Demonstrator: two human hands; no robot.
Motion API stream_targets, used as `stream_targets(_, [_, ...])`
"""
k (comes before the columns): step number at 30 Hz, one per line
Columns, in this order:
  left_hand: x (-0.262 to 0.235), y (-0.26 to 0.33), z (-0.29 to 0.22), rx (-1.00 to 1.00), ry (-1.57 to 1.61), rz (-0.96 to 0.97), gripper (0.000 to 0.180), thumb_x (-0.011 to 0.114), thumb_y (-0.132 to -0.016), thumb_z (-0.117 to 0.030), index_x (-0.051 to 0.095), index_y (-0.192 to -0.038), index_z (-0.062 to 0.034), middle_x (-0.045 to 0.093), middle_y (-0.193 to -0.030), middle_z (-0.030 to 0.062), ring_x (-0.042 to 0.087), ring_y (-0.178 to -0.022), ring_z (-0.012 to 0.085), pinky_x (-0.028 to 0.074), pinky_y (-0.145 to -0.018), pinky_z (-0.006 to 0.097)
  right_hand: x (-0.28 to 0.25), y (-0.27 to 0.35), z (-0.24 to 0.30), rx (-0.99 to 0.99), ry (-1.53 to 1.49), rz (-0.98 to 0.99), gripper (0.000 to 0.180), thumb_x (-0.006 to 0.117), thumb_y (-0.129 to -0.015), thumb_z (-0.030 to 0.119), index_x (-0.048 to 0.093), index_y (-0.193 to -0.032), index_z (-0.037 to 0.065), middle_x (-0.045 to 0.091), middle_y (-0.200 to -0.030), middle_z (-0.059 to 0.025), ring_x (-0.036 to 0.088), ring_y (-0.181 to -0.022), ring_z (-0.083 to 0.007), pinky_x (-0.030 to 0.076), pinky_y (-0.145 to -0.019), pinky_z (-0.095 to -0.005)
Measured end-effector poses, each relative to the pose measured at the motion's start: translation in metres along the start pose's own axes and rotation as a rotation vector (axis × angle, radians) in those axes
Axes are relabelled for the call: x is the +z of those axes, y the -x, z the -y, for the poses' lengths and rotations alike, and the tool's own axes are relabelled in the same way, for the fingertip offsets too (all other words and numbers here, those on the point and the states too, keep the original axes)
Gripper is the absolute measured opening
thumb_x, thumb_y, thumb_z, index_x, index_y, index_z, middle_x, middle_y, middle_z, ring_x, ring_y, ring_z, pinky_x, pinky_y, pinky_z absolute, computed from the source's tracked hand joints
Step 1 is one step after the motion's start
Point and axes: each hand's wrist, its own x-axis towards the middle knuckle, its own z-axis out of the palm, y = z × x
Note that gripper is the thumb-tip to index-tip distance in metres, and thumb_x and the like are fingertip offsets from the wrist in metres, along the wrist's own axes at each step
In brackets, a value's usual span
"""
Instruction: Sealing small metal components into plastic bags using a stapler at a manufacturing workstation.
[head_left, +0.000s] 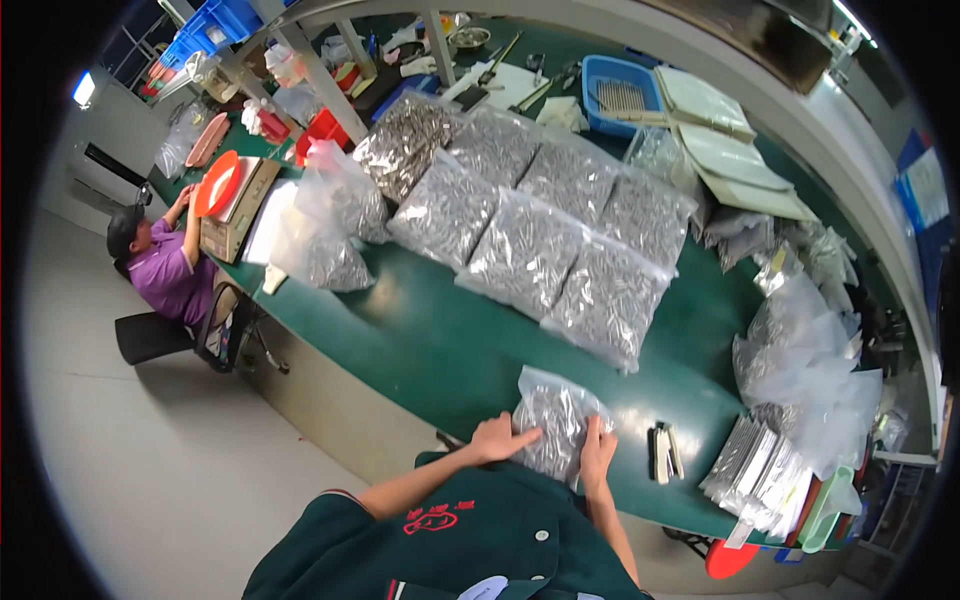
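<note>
At the near edge of the green table lies a clear plastic bag [556, 420] filled with small silvery metal parts. My left hand [496, 440] grips its left side, with the thumb laid over the plastic. On the opposite side my right hand [597, 446] closes around the bag's edge. Farther back, several similar filled bags [525, 250] lie flat, side by side in rows. To the right of my right hand rests a small pale tool with dark parts, perhaps a stapler [664, 452]; its exact kind is unclear.
Stacked silvery packets [760, 475] and loosely filled bags [800, 345] crowd the table's right end. A blue basket [622, 92] stands at the back. On the left, a seated person [165, 250] holds a red-orange tray [218, 184] over a box-shaped scale. A metal frame arches overhead.
</note>
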Motion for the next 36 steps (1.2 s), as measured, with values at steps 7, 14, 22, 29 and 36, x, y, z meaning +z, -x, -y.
stream_targets(7, [-0.036, -0.012, 0.033, 0.255, 0.244, -0.086, 0.071, 0.057, -0.074, -0.062, 0.052, -0.095, 0.0058, 0.061, -0.084, 0.0266, 0.061, -0.084, 0.0406, 0.047, -0.074, 0.046, 0.028, 0.014, 0.106, -0.044, 0.112, -0.042, 0.036, 0.052, -0.092, 0.020, 0.051, -0.066, -0.004, 0.048, -0.058, -0.0006, 0.039, -0.051, -0.0077, 0.030, -0.044, -0.0303])
stream_targets(14, [-0.227, -0.022, -0.026, 0.540, 0.204, -0.642, 0.050, 0.064, -0.074, -0.048, 0.051, -0.074, 0.0002, 0.054, -0.059, 0.0185, 0.055, -0.057, 0.0382, 0.041, -0.058, 0.046, 0.111, -0.064, 0.268, 0.050, -0.363, 0.009, 0.032, 0.052, -0.092, 0.022, 0.057, -0.069, 0.001, 0.055, -0.059, -0.0039, 0.050, -0.044, -0.0122, 0.039, -0.039, -0.0270])
stream_targets(22, [-0.417, -0.128, -0.076, 0.560, 0.061, -1.085, 0.054, 0.057, -0.078, -0.054, 0.057, -0.073, 0.0006, 0.058, -0.061, 0.0196, 0.057, -0.061, 0.0382, 0.042, -0.060, 0.047, 0.242, -0.243, 0.359, 0.048, -0.665, 0.071, 0.024, 0.064, -0.084, 0.026, 0.059, -0.083, 0.002, 0.058, -0.073, -0.0060, 0.055, -0.061, -0.0163, 0.043, -0.050, -0.0323])
stream_targets(29, [-0.434, -0.257, -0.068, 0.518, -0.630, -1.340, 0.041, 0.050, -0.087, -0.041, 0.063, -0.084, -0.0019, 0.053, -0.091, 0.0127, 0.053, -0.085, 0.0273, 0.043, -0.073, 0.039, 0.359, -0.365, 0.281, -0.088, 0.120, -0.127, 0.050, 0.068, -0.076, 0.037, 0.059, -0.098, -0.007, 0.062, -0.084, -0.0172, 0.062, -0.081, -0.0302, 0.047, -0.071, -0.0400])
stream_targets(36, [-0.438, -0.248, -0.096, 0.855, -0.504, -1.244, 0.052, 0.052, -0.086, -0.041, 0.050, -0.120, -0.0021, 0.047, -0.127, 0.0163, 0.041, -0.121, 0.0322, 0.032, -0.099, 0.047, 0.352, -0.374, 0.288, 0.161, 0.036, 0.008, 0.048, 0.064, -0.079, 0.041, 0.061, -0.095, -0.004, 0.064, -0.092, -0.0234, 0.062, -0.088, -0.0375, 0.048, -0.078, -0.0443])
